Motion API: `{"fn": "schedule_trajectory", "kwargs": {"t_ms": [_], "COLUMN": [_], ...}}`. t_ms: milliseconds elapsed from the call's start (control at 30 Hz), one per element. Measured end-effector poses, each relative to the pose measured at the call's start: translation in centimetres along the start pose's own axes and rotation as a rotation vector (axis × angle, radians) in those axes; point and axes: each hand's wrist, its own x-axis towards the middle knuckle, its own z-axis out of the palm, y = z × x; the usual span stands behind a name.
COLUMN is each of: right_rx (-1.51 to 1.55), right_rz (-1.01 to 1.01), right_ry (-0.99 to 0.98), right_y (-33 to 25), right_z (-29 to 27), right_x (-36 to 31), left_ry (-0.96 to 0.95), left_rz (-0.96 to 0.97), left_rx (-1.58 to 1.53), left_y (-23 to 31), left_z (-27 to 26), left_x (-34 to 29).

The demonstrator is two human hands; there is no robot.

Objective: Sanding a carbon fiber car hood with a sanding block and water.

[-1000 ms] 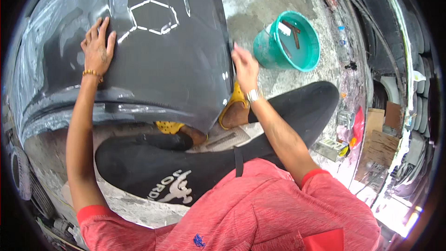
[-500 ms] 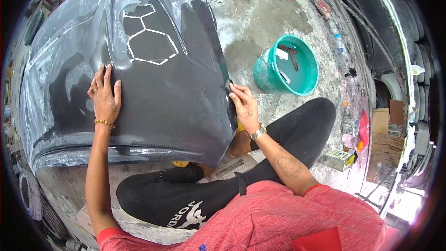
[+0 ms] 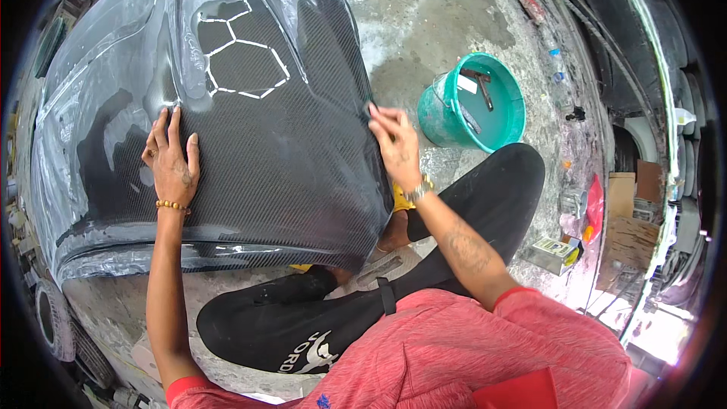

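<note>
A dark car hood (image 3: 265, 159) with a carbon-fibre weave and grey smeared patches lies in front of me. My left hand (image 3: 173, 159) rests flat on it, fingers stretched out, below the raised vent area with its white hexagon outlines (image 3: 250, 70). At the hood's right edge, my right hand (image 3: 395, 144) pinches a small dark piece (image 3: 369, 109) between thumb and fingers. Most of that piece is hidden by the fingertips, so its kind cannot be made out.
To the right of the hood stands a green bucket (image 3: 432, 110) of water with several dark and pale pieces in it. My bent legs (image 3: 488, 197) flank the hood's near right corner. A metal can (image 3: 551, 251) and a red bag (image 3: 594, 208) lie further right; tyres (image 3: 54, 318) stand at left.
My right hand has slid away from me along the hood's right edge, still pinching the small dark piece. The left hand has stayed nearly in place. The view has shifted slightly.
</note>
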Motion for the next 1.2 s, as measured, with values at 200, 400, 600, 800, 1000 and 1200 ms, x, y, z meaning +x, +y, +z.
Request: {"fn": "schedule_trajectory", "kwargs": {"t_ms": [200,400,600,800,1000,1200], "right_rx": [-0.125,0.027,-0.161,-0.069,0.025,-0.141], "right_rz": [-0.258,-0.051,-0.302,-0.293,-0.208,-0.337], "right_ry": [0.126,-0.055,0.035,0.014,-0.047,0.056], "right_y": [2.7,-0.9,2.4,0.6,0.9,3.9], "right_z": [1.8,0.7,4.3,5.8,4.6,5.6], "right_x": [15.4,0.6,18.2,10.7,13.4,23.6], "left_ry": [0.009,0.01,0.012,-0.028,-0.022,-0.021], "left_rz": [0.03,-0.001,0.014,-0.023,-0.006,-0.005], "left_rx": [-0.061,-0.002,-0.042,-0.006,-0.001,-0.052], "left_y": [1.9,-0.2,1.3,-1.2,-0.1,1.2], "left_z": [0.8,-1.1,-0.3,-1.4,-2.0,-0.8], "left_x": [2.2,-0.9,0.2,-2.6,-2.3,-1.1]}}
